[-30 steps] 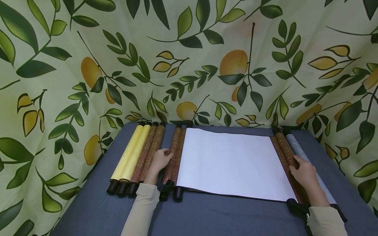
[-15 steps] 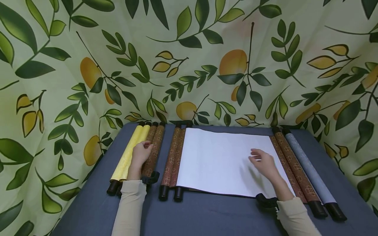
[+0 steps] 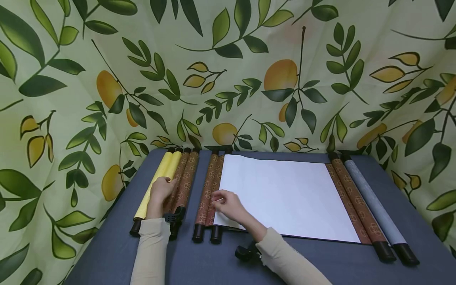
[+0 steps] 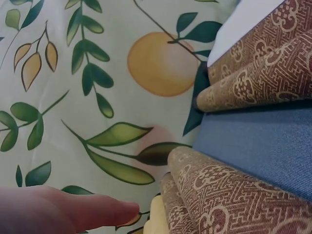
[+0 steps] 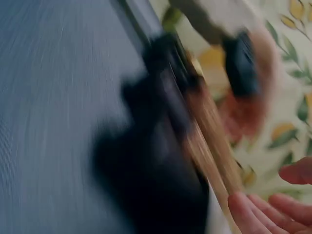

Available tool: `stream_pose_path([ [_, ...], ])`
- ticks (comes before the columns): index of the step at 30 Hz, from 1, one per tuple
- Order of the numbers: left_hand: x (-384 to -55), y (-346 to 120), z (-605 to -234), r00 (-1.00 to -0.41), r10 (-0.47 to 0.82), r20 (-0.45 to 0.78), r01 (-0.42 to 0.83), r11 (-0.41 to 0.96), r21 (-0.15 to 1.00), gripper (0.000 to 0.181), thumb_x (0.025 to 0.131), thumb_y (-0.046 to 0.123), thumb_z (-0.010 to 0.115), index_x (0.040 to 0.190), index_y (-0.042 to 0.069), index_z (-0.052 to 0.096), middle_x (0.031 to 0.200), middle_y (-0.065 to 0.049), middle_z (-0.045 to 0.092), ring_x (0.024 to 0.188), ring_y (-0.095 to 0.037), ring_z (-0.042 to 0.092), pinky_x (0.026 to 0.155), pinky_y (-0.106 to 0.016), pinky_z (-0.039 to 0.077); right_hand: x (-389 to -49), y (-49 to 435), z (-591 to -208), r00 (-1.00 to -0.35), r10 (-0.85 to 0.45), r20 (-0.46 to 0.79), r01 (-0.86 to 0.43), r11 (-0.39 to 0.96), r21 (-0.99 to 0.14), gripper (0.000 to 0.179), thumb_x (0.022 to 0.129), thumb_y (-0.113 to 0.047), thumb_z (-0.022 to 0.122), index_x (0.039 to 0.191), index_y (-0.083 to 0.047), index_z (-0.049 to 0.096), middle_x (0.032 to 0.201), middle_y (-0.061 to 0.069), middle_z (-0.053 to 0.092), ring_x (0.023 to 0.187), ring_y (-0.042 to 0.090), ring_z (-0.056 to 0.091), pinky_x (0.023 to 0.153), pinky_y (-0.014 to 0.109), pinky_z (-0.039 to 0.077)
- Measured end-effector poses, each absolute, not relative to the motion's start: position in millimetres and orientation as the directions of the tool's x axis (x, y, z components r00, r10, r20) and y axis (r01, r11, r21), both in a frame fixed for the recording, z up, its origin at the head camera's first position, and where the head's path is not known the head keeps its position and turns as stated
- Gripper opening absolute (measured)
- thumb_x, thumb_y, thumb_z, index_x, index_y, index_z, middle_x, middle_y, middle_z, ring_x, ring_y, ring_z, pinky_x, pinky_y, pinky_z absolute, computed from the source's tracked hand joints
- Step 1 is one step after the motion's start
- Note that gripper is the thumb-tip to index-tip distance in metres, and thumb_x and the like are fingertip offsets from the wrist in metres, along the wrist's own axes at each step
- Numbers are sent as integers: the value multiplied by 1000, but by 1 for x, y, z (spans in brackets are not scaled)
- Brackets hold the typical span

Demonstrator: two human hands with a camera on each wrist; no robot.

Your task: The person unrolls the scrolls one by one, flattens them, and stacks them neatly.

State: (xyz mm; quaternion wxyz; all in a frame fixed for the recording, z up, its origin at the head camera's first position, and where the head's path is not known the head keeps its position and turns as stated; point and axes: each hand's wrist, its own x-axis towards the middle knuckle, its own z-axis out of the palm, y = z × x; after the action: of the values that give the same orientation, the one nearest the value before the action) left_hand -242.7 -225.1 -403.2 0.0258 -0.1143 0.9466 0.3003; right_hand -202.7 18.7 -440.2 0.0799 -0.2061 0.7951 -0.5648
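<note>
Partly beneath left hand (image 3: 162, 193): yellow scrolls (image 3: 162, 169).

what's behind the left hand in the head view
Parts of two yellow rolls and a brown patterned roll show past the left hand; their covered stretches cannot be seen.

A dark blue, cloth-covered worktop (image 3: 210, 265) carries, from left to right, two yellow patterned rolls with black ends (image 3: 162, 167), two brown gold-patterned rolls (image 3: 185, 182) beside them, then, past a gap, another brown pair (image 3: 209, 178) bordering a flat white rectangular sheet (image 3: 285, 194), a brown patterned roll (image 3: 357, 198) at its right, and a pale grey-blue roll (image 3: 374, 202).
</note>
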Motion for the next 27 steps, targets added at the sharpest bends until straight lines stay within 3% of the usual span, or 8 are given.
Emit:
stream_pose_path([
  [6,-247,-229,-406,-979,-150,-140,-202,828,524,49,97,21,47,128,-17,51,131,-36,53,117,-49,55,96,-53,49,-197,-45,-445,-929,-369,-22,-78,254,-964,48,89,-7,59,131,14,48,122,31,61,110,41,64,88,42,56],
  [9,-248,-232,-408,-984,-113,-139,-169,837,521,42,96,17,48,121,-15,58,117,-35,61,103,-47,61,85,-47,53,-200,-67,-448,-934,-330,-139,26,325,-945,27,90,-12,62,108,8,58,87,15,65,77,25,64,66,32,53],
  [13,-249,-235,-408,-990,-58,-128,-119,832,541,26,93,13,51,94,-10,65,74,-17,58,64,-25,52,57,-28,42,-201,-85,-444,-920,-312,-237,120,354,-928,23,92,-14,61,76,-9,45,60,-3,35,53,12,33,50,24,28],
  [15,-249,-236,-407,-988,-39,-147,-117,810,574,24,93,10,50,95,-10,63,75,-14,55,62,-18,44,55,-25,35,-202,-90,-444,-928,-289,-235,127,347,-929,24,89,-12,62,72,-12,45,60,-4,36,53,11,34,49,23,28],
  [18,-249,-237,-402,-982,-10,-187,-125,779,614,32,94,8,48,115,-13,60,99,-26,62,73,-23,52,60,-27,41,-204,-94,-444,-943,-260,-208,116,328,-938,25,86,-7,62,69,-12,44,61,-4,36,55,11,35,49,22,27],
  [22,-248,-239,-400,-976,32,-217,-119,754,646,41,95,7,46,128,-16,50,128,-35,53,102,-35,55,79,-35,48,-204,-96,-446,-950,-264,-166,75,323,-943,11,86,-8,65,87,-1,57,69,2,49,61,13,43,52,23,34],
  [25,-249,-242,-402,-968,61,-245,-132,708,694,41,96,7,45,130,-17,45,127,-35,50,99,-35,53,78,-36,47,-203,-98,-446,-957,-267,-113,12,354,-935,42,83,-9,69,118,9,55,95,16,64,82,23,60,66,31,50],
  [27,-250,-246,-405,-958,85,-273,-150,662,734,43,97,7,44,133,-17,40,127,-35,47,96,-31,52,75,-33,47,-202,-98,-445,-962,-259,-83,-29,403,-915,60,82,-12,70,132,12,46,118,27,61,104,33,62,84,40,53],
])
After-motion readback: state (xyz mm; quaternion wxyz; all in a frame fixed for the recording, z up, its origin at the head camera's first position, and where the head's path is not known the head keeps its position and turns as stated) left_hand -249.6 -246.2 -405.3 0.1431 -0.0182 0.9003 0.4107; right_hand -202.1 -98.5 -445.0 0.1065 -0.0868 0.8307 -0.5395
